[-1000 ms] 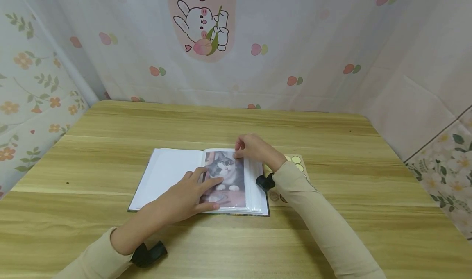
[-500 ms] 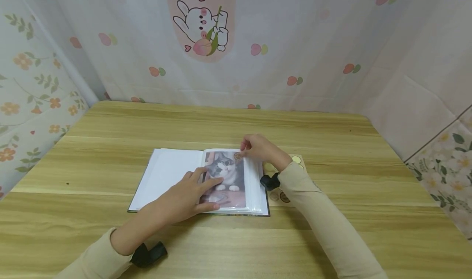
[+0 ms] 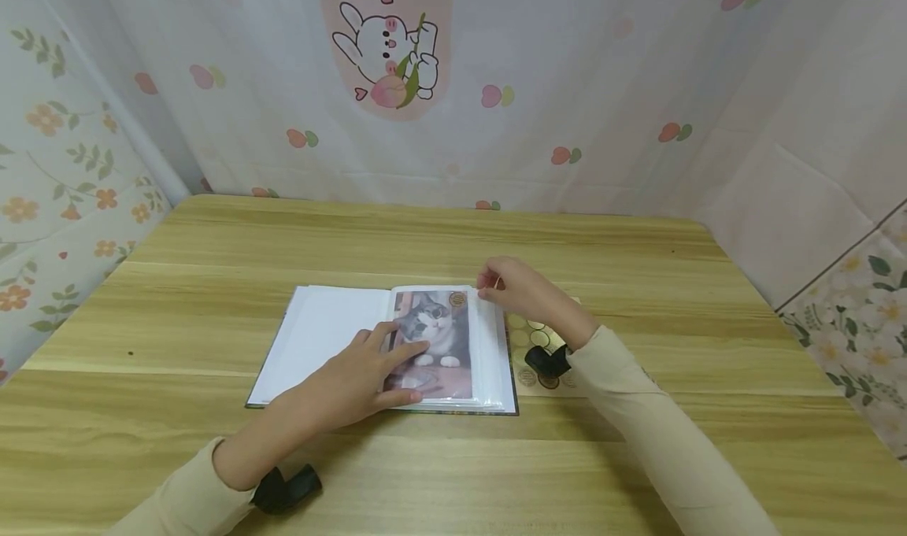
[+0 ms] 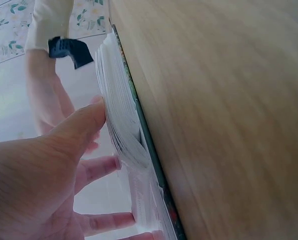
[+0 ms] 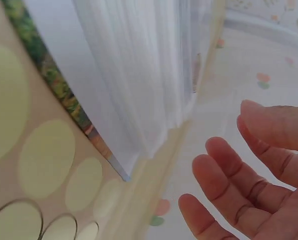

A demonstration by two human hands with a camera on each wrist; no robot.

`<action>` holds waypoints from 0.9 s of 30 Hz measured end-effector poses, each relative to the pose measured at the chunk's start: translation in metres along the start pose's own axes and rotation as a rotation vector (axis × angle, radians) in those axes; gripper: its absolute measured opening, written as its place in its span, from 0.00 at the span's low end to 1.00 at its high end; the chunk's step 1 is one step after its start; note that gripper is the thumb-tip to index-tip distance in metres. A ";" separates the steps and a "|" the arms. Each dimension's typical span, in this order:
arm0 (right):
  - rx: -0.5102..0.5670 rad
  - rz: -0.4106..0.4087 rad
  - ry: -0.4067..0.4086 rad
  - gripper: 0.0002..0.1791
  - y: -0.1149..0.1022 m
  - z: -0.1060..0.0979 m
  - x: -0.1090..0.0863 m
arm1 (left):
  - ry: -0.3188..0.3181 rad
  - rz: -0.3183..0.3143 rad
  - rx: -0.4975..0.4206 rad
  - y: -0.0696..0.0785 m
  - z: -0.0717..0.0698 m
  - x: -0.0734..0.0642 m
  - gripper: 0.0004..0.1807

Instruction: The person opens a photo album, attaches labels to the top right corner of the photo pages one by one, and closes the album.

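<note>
A photo album [image 3: 326,339] lies spread on the table, with a cat photo [image 3: 442,339] under a clear sleeve on its right-hand page. On the photo's upper right corner sits a round brown sticker [image 3: 457,299]. My left hand [image 3: 354,375] rests across the photo with fingers spread; in the left wrist view its thumb [image 4: 91,120] touches the edges of the stacked pages. Just above the album's far right corner hovers my right hand [image 3: 520,288]. Its fingers [image 5: 216,182] are loosely bent, apart from the pages, with nothing between them in the right wrist view.
A tan sticker sheet [image 3: 520,339] of round stickers and pale round gaps lies against the album's right edge, partly covered by my right arm. The wooden table [image 3: 453,473] meets a printed curtain [image 3: 453,158] at the back.
My right hand has moved right, off the photo's upper corner, and its fingers have loosened. The round brown sticker beneath it has come into full view. My left hand has stayed put.
</note>
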State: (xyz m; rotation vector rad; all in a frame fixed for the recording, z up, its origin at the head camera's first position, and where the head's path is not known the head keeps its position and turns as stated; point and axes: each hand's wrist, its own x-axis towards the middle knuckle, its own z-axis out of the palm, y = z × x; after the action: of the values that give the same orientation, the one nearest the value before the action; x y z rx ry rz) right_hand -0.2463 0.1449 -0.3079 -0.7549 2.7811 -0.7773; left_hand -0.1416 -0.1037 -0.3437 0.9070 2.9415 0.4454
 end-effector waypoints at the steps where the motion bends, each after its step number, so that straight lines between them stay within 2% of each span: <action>1: -0.001 -0.008 0.004 0.04 -0.001 -0.001 -0.004 | 0.000 0.001 0.000 0.000 0.000 0.000 0.32; 6: -0.028 -0.045 0.030 0.04 -0.007 -0.002 -0.025 | 0.004 0.003 0.003 0.000 0.000 0.000 0.32; 9: -0.033 -0.057 0.022 0.08 -0.009 0.002 -0.037 | 0.004 0.000 0.004 -0.001 0.000 0.000 0.32; 14: -0.043 -0.072 -0.043 0.19 -0.013 0.014 -0.052 | -0.004 0.001 -0.003 -0.002 0.001 0.000 0.32; 19: -0.104 -0.112 -0.112 0.31 -0.016 0.026 -0.064 | -0.004 0.012 0.001 -0.002 0.001 0.000 0.33; 23: -0.113 -0.081 -0.177 0.38 -0.017 0.033 -0.072 | -0.013 0.002 0.000 -0.001 0.000 0.001 0.33; 27: -0.101 -0.057 -0.204 0.40 -0.018 0.038 -0.076 | -0.014 -0.009 0.002 0.000 0.000 0.001 0.33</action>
State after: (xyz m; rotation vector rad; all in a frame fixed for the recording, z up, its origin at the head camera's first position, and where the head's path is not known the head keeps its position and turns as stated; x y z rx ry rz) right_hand -0.1626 0.1539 -0.3303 -0.8820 2.6408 -0.5386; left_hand -0.1426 -0.1036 -0.3436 0.8924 2.9332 0.4342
